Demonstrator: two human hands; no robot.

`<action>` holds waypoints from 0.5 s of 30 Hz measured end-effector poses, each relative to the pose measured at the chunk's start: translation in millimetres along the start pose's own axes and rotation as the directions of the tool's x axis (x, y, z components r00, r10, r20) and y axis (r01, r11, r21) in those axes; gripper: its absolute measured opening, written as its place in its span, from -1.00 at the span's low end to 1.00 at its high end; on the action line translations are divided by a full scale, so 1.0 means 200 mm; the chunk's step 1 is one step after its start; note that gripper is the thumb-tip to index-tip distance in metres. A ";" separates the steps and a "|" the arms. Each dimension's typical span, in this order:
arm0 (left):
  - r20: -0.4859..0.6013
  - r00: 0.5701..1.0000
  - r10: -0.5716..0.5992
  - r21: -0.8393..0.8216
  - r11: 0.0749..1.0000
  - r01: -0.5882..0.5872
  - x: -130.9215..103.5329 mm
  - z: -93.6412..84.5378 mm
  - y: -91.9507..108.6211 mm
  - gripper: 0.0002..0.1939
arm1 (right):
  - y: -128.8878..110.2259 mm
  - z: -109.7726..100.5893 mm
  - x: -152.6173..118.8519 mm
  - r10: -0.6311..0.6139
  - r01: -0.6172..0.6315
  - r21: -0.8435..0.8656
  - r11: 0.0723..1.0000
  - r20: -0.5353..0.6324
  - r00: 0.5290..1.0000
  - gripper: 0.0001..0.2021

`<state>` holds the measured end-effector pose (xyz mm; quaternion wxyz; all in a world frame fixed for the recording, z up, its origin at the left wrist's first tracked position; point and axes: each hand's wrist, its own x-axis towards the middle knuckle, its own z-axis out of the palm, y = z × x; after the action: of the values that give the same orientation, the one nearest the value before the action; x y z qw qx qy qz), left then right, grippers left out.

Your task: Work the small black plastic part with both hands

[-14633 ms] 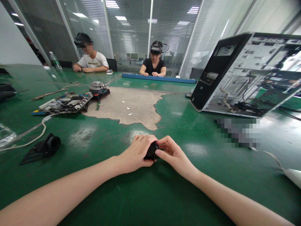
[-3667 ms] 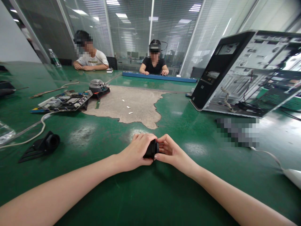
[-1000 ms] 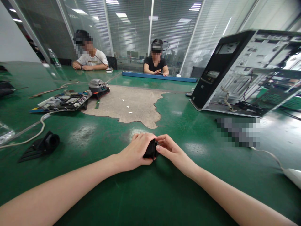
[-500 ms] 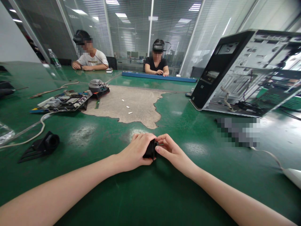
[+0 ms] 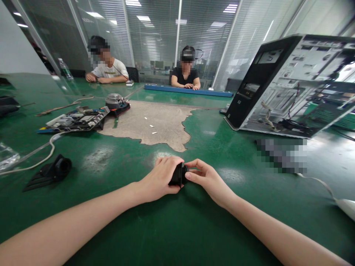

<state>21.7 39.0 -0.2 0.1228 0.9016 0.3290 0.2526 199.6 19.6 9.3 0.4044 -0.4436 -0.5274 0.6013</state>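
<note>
A small black device (image 5: 176, 176) is held just above the green table in front of me. My left hand (image 5: 161, 175) wraps round its left side, fingers over the top and thumb below. On its right side, the thumb and fingers of my right hand (image 5: 203, 177) pinch a round black part (image 5: 184, 173) that faces right. To the left, a black piece with a round collar and a flat slotted base (image 5: 51, 173) lies on the table.
A circuit board (image 5: 77, 119) and a fan-like cooler (image 5: 116, 103) stand at the back left, with a pale cable (image 5: 51, 149) nearby. An open computer case (image 5: 266, 88) stands right. Two people sit behind a blue bar (image 5: 188, 90).
My right hand has shifted slightly right, and more of the round black part shows between the hands. My left hand keeps its grip on the device.
</note>
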 end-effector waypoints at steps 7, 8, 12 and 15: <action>-0.007 0.999 0.051 0.006 0.999 -0.051 0.01 0.02 0.01 -0.43 | 0.00 0.03 0.01 -0.042 0.039 -0.071 0.997 -0.042 0.998 -0.71; -0.009 0.998 0.057 0.003 0.998 -0.057 0.01 0.02 0.01 -0.43 | 0.00 0.03 0.01 -0.043 0.040 -0.071 0.997 -0.043 0.998 -0.71; -0.013 0.999 0.053 -0.010 0.999 -0.053 0.01 0.02 0.00 -0.41 | 0.04 0.03 0.00 -0.102 0.102 -0.033 0.994 -0.004 0.995 -0.73; 0.000 0.999 0.048 -0.021 0.999 -0.048 0.00 0.02 -0.01 -0.40 | 0.06 0.04 -0.01 -0.172 0.172 -0.014 0.985 0.010 0.985 -0.72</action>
<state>23.3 40.3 -2.9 0.1261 0.9081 0.3044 0.2585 192.8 14.8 -2.9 0.4492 -0.3970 -0.5698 0.5621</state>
